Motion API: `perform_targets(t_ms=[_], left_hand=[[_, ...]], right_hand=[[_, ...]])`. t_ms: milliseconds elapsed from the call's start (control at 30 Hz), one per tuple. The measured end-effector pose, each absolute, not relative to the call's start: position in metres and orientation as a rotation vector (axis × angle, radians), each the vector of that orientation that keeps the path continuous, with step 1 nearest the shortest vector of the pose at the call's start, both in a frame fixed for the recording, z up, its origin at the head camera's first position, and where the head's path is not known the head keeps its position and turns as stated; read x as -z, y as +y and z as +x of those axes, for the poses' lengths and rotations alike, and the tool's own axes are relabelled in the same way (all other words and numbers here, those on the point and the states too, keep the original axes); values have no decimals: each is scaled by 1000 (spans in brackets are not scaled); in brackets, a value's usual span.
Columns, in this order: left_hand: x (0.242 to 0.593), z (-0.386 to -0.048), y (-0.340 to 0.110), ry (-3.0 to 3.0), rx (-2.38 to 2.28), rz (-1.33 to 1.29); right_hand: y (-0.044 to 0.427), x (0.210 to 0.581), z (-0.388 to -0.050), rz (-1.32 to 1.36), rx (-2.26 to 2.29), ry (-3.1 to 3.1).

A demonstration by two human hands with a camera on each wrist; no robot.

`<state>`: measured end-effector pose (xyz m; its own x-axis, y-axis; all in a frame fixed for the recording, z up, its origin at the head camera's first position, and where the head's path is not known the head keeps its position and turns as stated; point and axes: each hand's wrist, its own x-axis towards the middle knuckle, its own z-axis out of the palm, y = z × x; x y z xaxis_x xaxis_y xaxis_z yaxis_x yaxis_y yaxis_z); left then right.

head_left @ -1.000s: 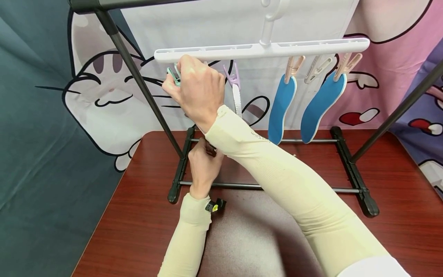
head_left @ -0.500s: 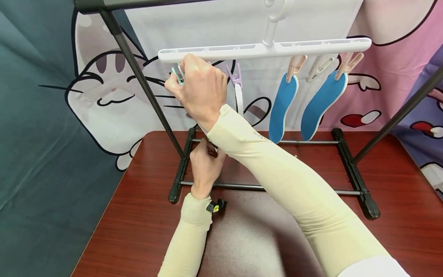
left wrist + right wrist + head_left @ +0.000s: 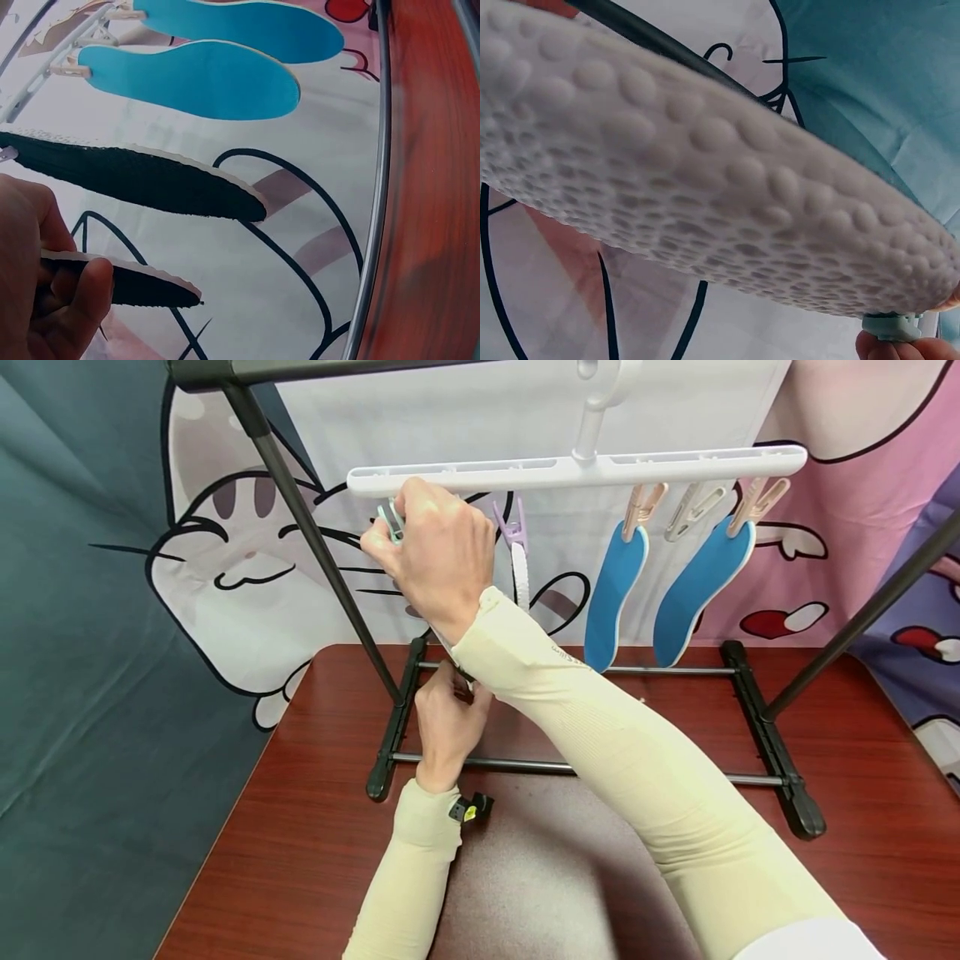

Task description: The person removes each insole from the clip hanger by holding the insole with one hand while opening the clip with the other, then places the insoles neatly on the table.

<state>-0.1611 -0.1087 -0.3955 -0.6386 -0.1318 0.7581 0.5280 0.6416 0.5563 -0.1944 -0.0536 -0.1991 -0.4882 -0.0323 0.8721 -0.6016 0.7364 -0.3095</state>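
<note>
My right hand [image 3: 442, 556] is raised just under the left end of the white hanger [image 3: 465, 477], pinching a mint clip [image 3: 392, 522]. In the right wrist view, its fingertips [image 3: 904, 350] press on the mint clip [image 3: 891, 327], which meets the end of a white bumpy insole [image 3: 705, 172]. Lower down, my left hand [image 3: 450, 718] is partly behind the right forearm. The left wrist view has the left hand [image 3: 60, 292] gripping an insole with a dark face and pale edge [image 3: 150, 289], thumb and fingers curled round it.
A second dark-faced insole [image 3: 135, 176] hangs from a lilac clip [image 3: 512, 531]. Two blue insoles [image 3: 615, 597] hang from beige clips at the right, with an unused white clip [image 3: 693, 512] between them. Black rack legs [image 3: 776, 743] stand on the brown table [image 3: 285, 827].
The head view has shifted a little, moving the hanger and rack slightly right in the picture. Both hands keep nearly the same places and grips.
</note>
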Motion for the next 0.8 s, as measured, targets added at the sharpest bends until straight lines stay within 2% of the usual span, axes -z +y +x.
perform_targets(t_ms=[800], left_hand=[[398, -153, -116, -2054, 985, -321]], right_hand=[[-50, 190, -192, 483, -813, -1971]])
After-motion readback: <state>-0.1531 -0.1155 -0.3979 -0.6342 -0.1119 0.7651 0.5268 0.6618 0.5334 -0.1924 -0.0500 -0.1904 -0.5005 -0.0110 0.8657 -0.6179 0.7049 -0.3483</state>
